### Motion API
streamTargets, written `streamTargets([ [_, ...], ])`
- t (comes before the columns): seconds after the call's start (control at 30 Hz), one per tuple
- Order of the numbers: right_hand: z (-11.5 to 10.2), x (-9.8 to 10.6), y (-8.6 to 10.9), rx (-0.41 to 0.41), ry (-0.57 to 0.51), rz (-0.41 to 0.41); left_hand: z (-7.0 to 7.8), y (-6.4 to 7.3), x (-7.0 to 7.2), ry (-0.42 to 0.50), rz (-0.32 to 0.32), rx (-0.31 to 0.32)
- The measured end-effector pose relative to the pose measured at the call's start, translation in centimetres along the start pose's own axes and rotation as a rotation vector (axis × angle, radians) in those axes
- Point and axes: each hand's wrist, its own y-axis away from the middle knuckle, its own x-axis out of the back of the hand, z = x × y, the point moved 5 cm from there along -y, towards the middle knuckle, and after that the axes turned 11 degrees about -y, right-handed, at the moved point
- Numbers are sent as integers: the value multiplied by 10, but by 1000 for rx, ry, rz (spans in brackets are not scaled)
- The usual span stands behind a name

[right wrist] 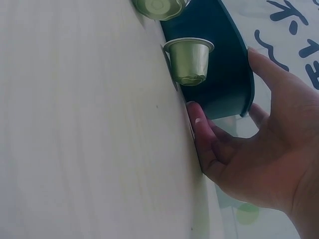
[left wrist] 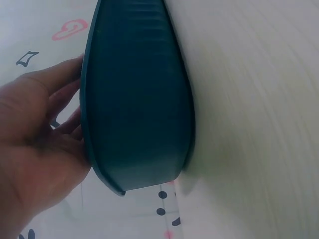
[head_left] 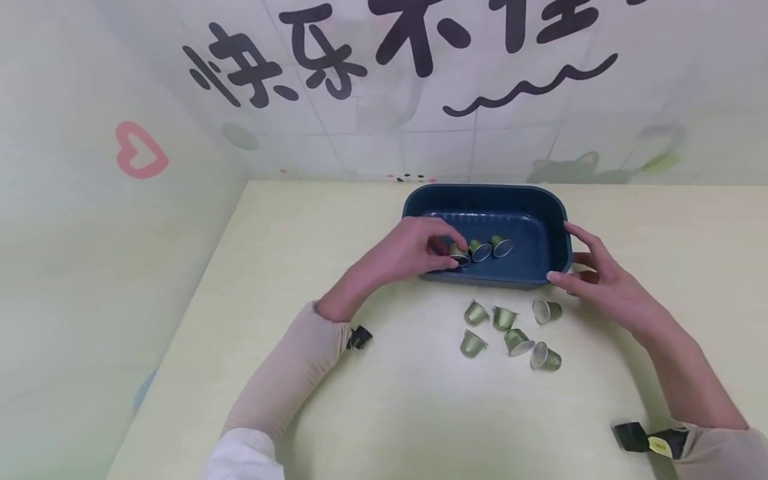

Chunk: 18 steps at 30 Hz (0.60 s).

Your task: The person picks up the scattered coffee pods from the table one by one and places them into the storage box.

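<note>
My left hand (head_left: 414, 250) reaches over the near rim of a dark blue plastic basin (head_left: 528, 275). Between its thumb and fingers it pinches a green coffee capsule (head_left: 459, 255), low inside the basin. Two more capsules lie right beside it, a middle one (head_left: 480, 251) and a right one (head_left: 502, 246), their pale lids facing front. My right hand (head_left: 600, 267) holds the basin's right end, thumb at the near corner and a finger up at the rim. In the left wrist view the basin's side hides the pinched capsule and the fingertips.
Several green capsules lie loose on the pale table (head_left: 384, 400) in front of the basin, among them one on its side (head_left: 547, 311) near my right thumb and a front left one (head_left: 473, 343). Behind the basin rises a wall (head_left: 360, 153) with dark lettering.
</note>
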Motion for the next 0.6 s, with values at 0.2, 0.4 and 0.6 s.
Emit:
streamTargets([
  [0.2,0,-1,0,0,3,0,-1,-2,-3,-24,-23,-13],
  [0.4,-1,-2,0,11,0,5,0,-4,-4,-14,-49,-7],
  [0.6,-1,-1,-1,12,1,8,0,-7,-6,-32,-76,0],
])
